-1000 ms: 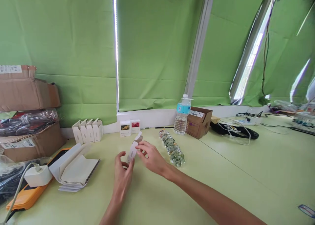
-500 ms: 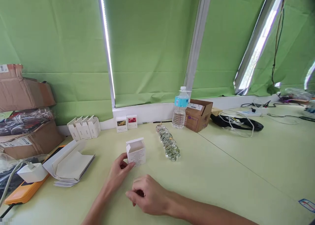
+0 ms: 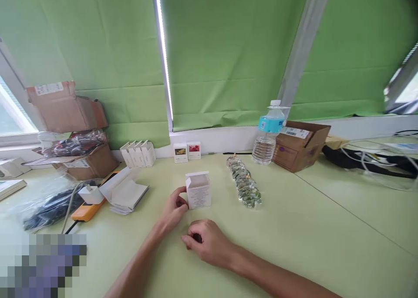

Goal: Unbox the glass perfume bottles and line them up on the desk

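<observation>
A small white carton (image 3: 199, 195) stands upright on the table, its top open and fine print on the side facing me. My left hand (image 3: 174, 209) is closed on its left edge, thumb by the lower front corner and fingers partly hidden behind. Nearer to me, my right hand (image 3: 207, 241) rests with curled fingers and the thumb drawn in, apart from the carton. No object shows in it. To the right lies a row of shiny, silvery-green round packets (image 3: 243, 180), overlapping one another.
Behind stand two small picture boxes (image 3: 180, 153) and several white cartons (image 3: 137, 154). A folded paper stack (image 3: 130, 195) lies left, near an orange power strip (image 3: 85, 212). A water bottle (image 3: 265, 137) and brown cardboard box (image 3: 298, 148) are back right.
The view has swung left, so everything sits further right in the picture. My left thumb has slid off the carton's front to its corner. My right hand keeps its curled shape.
</observation>
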Action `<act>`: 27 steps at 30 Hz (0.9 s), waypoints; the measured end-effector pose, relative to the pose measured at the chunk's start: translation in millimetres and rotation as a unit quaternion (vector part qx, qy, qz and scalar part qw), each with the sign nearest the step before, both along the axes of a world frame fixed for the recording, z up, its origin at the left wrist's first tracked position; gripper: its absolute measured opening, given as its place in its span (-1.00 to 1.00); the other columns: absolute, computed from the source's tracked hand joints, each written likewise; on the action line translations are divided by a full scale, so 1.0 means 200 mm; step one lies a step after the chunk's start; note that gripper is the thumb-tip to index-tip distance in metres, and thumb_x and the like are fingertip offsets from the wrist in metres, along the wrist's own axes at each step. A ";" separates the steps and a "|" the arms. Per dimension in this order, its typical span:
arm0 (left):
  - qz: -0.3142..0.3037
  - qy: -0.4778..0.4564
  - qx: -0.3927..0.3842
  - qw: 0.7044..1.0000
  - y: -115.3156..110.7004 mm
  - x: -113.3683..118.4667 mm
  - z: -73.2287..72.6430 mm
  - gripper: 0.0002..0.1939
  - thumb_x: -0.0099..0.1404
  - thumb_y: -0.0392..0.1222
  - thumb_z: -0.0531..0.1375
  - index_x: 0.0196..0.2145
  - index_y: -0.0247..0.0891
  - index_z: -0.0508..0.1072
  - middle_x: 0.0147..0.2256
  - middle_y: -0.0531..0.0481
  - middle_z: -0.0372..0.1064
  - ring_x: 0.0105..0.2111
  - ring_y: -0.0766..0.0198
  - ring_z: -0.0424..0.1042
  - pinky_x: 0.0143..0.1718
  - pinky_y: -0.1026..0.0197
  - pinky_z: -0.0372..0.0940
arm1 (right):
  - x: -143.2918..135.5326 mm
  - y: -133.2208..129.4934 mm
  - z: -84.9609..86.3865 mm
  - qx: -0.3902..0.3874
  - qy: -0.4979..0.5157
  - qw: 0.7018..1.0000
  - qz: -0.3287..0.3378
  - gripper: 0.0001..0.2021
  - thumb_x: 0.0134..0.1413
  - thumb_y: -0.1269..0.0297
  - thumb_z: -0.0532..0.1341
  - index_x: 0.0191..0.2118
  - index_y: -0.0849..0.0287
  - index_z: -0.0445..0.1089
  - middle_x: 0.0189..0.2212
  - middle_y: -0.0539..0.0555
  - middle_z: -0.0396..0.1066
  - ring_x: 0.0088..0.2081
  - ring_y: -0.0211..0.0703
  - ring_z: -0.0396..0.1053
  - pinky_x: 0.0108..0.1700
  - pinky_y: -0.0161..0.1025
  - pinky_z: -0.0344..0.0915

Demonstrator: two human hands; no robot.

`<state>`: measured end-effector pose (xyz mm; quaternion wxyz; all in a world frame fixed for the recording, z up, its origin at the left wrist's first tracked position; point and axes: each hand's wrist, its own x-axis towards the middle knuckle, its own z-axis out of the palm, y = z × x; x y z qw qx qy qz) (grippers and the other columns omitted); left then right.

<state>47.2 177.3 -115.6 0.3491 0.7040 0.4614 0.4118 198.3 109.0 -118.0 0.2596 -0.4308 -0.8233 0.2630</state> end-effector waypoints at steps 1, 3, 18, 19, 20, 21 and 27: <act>0.026 0.013 0.016 0.999 0.00 -0.01 0.00 -0.52 0.09 -0.34 0.06 -0.01 -0.26 0.40 -0.44 0.02 0.44 -0.45 0.27 0.42 -0.40 0.25 0.31 | 0.00 0.00 0.00 0.000 0.000 1.000 0.001 -0.71 0.18 0.27 0.14 -0.52 0.19 0.45 -0.53 -0.02 0.45 -0.49 -0.28 0.32 -0.39 -0.35 0.10; 0.087 0.043 0.056 0.994 0.01 -0.03 0.01 -0.61 0.17 -0.30 0.04 -0.04 -0.25 0.41 -0.34 -0.03 0.45 -0.44 0.28 0.40 -0.38 0.22 0.32 | 0.00 0.00 -0.01 0.002 -0.003 1.000 0.001 -0.70 0.19 0.25 0.13 -0.53 0.19 0.44 -0.53 -0.02 0.44 -0.49 -0.28 0.31 -0.39 -0.34 0.09; 0.416 0.264 0.273 0.827 0.09 -0.65 0.17 -0.73 0.29 -0.16 0.09 -0.08 -0.23 0.40 0.03 -0.18 0.26 0.17 -0.06 0.05 0.21 -0.12 -0.04 | 0.00 0.00 -0.02 0.008 -0.020 1.000 0.003 -0.68 0.22 0.22 0.11 -0.54 0.18 0.35 -0.54 -0.03 0.39 -0.49 -0.28 0.25 -0.39 -0.33 0.07; 0.427 0.273 0.274 0.817 0.09 -0.69 0.17 -0.74 0.28 -0.15 0.09 -0.09 -0.24 0.40 0.02 -0.20 0.26 0.17 -0.07 0.04 0.20 -0.13 -0.03 | 0.00 0.00 -0.02 0.010 -0.021 1.000 0.004 -0.68 0.22 0.22 0.10 -0.54 0.18 0.34 -0.54 -0.03 0.38 -0.49 -0.28 0.25 -0.39 -0.32 0.06; 0.435 0.282 0.275 0.810 0.09 -0.72 0.16 -0.74 0.28 -0.15 0.10 -0.11 -0.25 0.41 0.01 -0.21 0.27 0.17 -0.08 0.04 0.19 -0.14 -0.02 | 0.00 0.00 -0.02 0.012 -0.021 1.000 0.006 -0.67 0.23 0.21 0.10 -0.55 0.17 0.33 -0.55 -0.03 0.37 -0.49 -0.28 0.24 -0.40 -0.32 0.06; 0.441 0.291 0.275 0.804 0.09 -0.74 0.16 -0.75 0.28 -0.14 0.10 -0.13 -0.26 0.42 0.00 -0.21 0.28 0.16 -0.08 0.04 0.18 -0.14 -0.01 | 0.00 0.00 -0.01 0.015 -0.022 1.000 0.007 -0.67 0.23 0.21 0.10 -0.55 0.17 0.32 -0.55 -0.04 0.36 -0.49 -0.28 0.24 -0.40 -0.32 0.05; 0.445 0.330 0.272 0.787 0.11 -0.80 0.12 -0.80 0.26 -0.16 0.11 -0.20 -0.23 0.46 -0.03 -0.17 0.31 0.14 -0.05 0.08 0.15 -0.09 0.08 | 0.00 0.00 0.00 0.018 -0.031 0.999 0.009 -0.66 0.24 0.19 0.08 -0.54 0.18 0.31 -0.54 -0.03 0.35 -0.48 -0.27 0.25 -0.38 -0.31 0.06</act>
